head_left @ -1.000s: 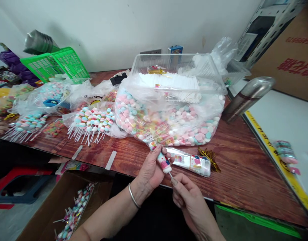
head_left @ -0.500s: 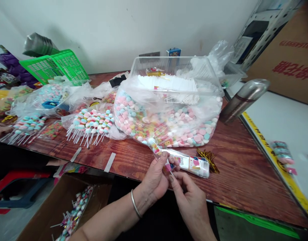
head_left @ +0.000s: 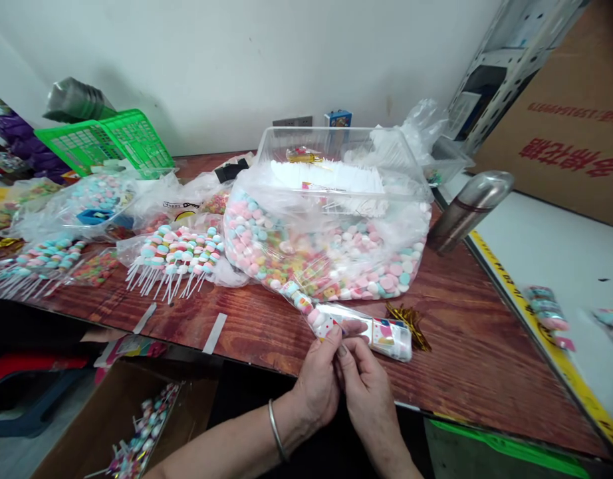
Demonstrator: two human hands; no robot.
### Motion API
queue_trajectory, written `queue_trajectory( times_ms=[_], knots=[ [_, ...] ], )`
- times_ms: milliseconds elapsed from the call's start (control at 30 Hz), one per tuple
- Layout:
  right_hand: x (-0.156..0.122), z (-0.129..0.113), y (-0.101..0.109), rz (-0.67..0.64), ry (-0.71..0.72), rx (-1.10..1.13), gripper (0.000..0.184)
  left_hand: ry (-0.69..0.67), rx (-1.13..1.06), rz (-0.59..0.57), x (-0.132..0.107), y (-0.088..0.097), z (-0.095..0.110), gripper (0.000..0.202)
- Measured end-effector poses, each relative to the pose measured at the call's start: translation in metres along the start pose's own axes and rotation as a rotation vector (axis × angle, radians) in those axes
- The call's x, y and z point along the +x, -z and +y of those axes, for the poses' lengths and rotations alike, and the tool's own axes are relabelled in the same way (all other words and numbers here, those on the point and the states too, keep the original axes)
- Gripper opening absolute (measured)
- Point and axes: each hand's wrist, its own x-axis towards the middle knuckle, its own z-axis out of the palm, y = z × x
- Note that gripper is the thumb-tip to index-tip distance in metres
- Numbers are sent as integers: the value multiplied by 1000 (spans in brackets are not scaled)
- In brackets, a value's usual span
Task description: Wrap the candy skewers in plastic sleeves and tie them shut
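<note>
My left hand (head_left: 319, 382) is closed round the lower end of the candy skewer (head_left: 306, 307), thumb and fingers tight on its clear printed wrapper. My right hand (head_left: 369, 392) presses against the left, its fingertips pinched shut just below the last candy. What they pinch is covered by my own fingers, so I cannot tell if it is the stick. The skewer slants up and away over the table (head_left: 461, 346), and its tip touches the big bag of candies (head_left: 326, 253). Just to the right lies a pack of printed sleeves (head_left: 386, 332), partly behind my thumb, with gold ties (head_left: 411, 319) beside it. Behind the bag, a clear tub (head_left: 336, 150) shows only blurred contents. Down left, a carton (head_left: 137, 426) of skewers is cut off by the frame.
</note>
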Motion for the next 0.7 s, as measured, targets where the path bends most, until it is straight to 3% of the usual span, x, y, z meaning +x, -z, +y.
queue_trajectory(
  times_ms=[100, 233, 367, 467, 533, 633, 700],
  knots=[
    [0, 3, -2, -32, -90, 185, 32, 17, -134, 13, 0, 3, 7, 39],
    [-1, 3, -8, -44, -200, 340, 34, -24, -52, 69, 4, 7, 10, 30],
    [-3, -1, -11, 68, -72, 121, 43, -24, -16, 86, 8, 12, 5, 26],
    [0, -3, -9, 126, -19, -14, 38, -50, 86, 41, 8, 13, 3, 28],
    [2, -2, -7, 109, -55, 110, 32, -77, 134, -20, 5, 13, 6, 31],
    [3, -4, -4, 24, -234, 532, 31, 56, 121, -191, 1, 14, 16, 42],
    [1, -7, -2, -90, -373, 734, 33, 123, 142, -245, 0, 17, 22, 44]
  ],
)
